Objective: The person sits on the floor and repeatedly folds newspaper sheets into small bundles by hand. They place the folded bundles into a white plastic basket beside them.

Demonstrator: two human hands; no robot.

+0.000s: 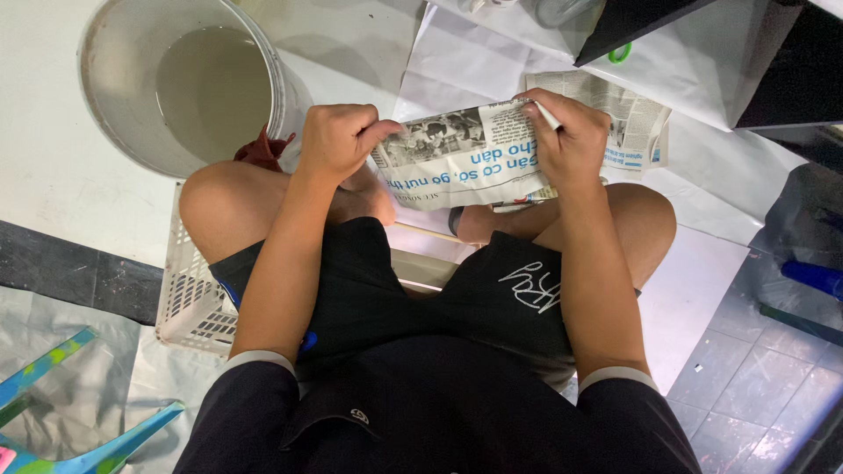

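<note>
Hands gripped folded printed newspaper sheet [470, 158] over knees.
L hand [338, 140] & R hand [571, 140] both closed on its ends; thin paper could've torn if pulled hard, w/ grey bucket of murky liquid [189, 88] near.

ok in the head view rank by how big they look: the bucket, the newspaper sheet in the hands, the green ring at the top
1. bucket, largest
2. newspaper sheet, held by left hand and right hand
3. green ring, far smallest, partly hidden
</note>
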